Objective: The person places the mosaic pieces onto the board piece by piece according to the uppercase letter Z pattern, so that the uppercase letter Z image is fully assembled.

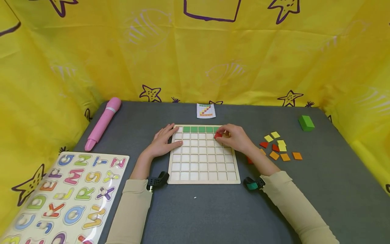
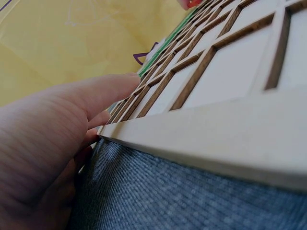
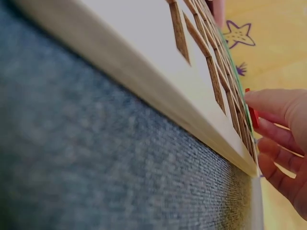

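Note:
A wooden grid board (image 1: 204,181) with white cells lies flat on the dark table. Green square tiles (image 1: 202,129) fill most of its far row; the far left cell is white. My right hand (image 1: 236,138) pinches a red tile (image 1: 217,135) over the board's upper right cells. In the right wrist view, thumb and fingers grip the red tile (image 3: 253,115) by its sides. My left hand (image 1: 163,141) rests at the board's upper left edge, fingers extended, thumb lying over the frame. In the left wrist view that straight thumb (image 2: 112,91) touches the board's edge.
Loose yellow tiles (image 1: 282,145), red tiles (image 1: 275,147) and orange tiles (image 1: 285,157) lie right of the board. A small pattern card (image 1: 206,111) is behind it. A green block (image 1: 306,123) stands far right. A pink microphone (image 1: 103,123) and an alphabet puzzle (image 1: 73,193) lie left.

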`<state>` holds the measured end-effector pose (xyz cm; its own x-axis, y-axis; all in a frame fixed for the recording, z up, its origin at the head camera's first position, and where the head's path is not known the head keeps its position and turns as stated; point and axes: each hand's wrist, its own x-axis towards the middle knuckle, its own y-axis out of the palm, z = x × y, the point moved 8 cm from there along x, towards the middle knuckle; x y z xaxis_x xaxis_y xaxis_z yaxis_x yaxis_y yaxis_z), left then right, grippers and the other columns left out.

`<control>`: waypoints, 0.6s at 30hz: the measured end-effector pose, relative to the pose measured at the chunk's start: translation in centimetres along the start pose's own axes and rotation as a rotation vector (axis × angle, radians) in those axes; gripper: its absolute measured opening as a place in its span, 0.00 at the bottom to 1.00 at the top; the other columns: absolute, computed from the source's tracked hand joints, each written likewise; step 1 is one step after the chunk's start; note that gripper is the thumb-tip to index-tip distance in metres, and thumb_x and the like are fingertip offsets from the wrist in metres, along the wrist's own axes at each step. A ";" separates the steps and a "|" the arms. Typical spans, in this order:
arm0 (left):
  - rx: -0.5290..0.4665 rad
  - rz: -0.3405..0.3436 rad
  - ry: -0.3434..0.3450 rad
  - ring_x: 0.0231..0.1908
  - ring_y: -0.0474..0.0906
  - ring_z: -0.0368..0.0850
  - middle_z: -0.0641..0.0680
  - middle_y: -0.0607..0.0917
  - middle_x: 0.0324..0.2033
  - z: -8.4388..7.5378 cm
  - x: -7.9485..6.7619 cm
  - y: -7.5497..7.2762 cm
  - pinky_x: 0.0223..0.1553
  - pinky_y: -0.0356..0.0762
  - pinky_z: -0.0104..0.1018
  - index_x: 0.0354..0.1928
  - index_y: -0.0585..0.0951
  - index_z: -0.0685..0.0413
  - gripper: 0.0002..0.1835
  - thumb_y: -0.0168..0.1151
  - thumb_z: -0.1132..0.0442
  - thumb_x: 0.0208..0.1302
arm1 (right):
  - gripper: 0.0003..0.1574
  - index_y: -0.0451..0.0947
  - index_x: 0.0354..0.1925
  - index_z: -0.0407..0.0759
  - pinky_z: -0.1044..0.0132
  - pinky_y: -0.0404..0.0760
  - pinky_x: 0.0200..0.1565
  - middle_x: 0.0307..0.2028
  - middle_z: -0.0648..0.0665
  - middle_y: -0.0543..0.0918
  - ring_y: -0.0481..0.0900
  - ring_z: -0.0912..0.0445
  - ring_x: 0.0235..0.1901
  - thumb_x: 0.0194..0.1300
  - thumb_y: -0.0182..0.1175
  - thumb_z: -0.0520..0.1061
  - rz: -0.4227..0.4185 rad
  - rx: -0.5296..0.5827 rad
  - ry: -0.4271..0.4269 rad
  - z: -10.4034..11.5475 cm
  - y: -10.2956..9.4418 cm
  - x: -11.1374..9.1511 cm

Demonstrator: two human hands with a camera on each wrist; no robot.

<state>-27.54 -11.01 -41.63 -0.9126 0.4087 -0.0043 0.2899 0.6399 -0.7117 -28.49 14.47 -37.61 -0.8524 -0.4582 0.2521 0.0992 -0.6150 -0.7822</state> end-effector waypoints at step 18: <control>-0.005 0.013 -0.003 0.75 0.38 0.55 0.59 0.50 0.76 -0.1 0.0 0.1 0.71 0.32 0.54 0.75 0.58 0.57 0.39 0.59 0.50 0.68 | 0.14 0.85 0.44 0.37 0.59 0.71 0.35 0.36 0.42 0.83 0.74 0.49 0.33 0.60 0.70 0.41 0.025 -0.028 -0.039 0.3 0.0 0.4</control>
<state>-27.49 -10.88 -41.68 -0.9097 0.4150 -0.0159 0.3034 0.6379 -0.7079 -28.69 14.12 -37.35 -0.8294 -0.4977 0.2538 0.1052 -0.5854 -0.8039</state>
